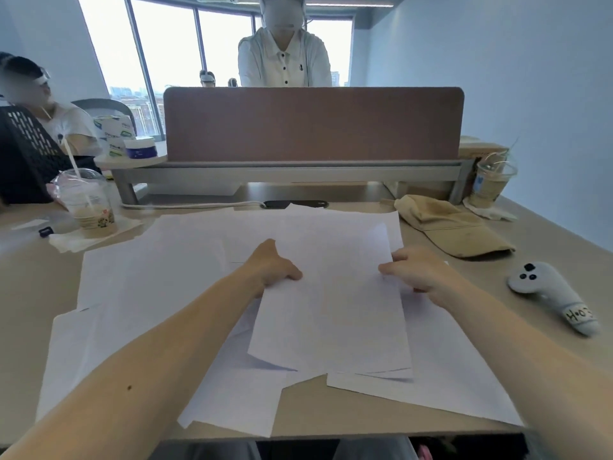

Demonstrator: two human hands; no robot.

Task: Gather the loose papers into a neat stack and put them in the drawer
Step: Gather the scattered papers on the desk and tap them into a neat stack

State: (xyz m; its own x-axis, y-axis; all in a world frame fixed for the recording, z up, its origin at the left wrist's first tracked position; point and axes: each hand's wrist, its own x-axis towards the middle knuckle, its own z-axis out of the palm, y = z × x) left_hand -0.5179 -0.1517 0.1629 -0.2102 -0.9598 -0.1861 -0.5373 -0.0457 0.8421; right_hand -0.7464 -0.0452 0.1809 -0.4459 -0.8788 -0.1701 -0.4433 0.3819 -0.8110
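Head view: left hand and right hand grip the top sheet between them by its side edges (light, floppy, slippery), loose papers beneath both.

Only one text is legible to you. Out past your right hand, the grey controller lies on the desk with a strip of white tape around its near end. The tape is hand-lettered in dark ink with "H", "O" and a third character that may be a 3 or a J, with dots between them.

Far beyond your left hand, the stacked boxes carry blue and green print too blurred to read. The cup nearer that hand shows small cartoon figures and illegible lines. The sheet you grip in both hands bears only faint marks.
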